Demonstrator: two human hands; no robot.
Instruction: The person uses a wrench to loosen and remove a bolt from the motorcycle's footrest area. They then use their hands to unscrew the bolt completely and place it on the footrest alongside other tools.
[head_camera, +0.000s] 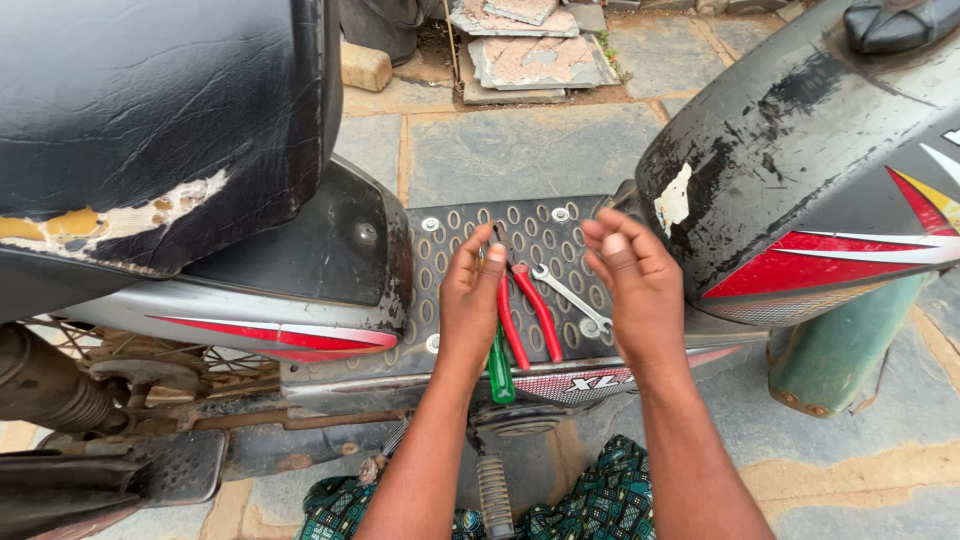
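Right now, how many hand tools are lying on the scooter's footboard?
3. Red-handled pliers in the middle, a silver spanner just right of them, and a green-handled screwdriver at the near edge, partly under the left hand. More may be hidden beneath the hands.

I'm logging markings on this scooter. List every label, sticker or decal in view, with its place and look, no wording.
Torn sticker: front body panel, right of the right hand; whitish, ragged.
Stripe decal: same panel; red, white, yellow.
Stripe decal: side panel under the seat; red, white edged.
Lettered strip: footboard edge, below both hands; checkered, red tipped.
No packages, signs or screens.
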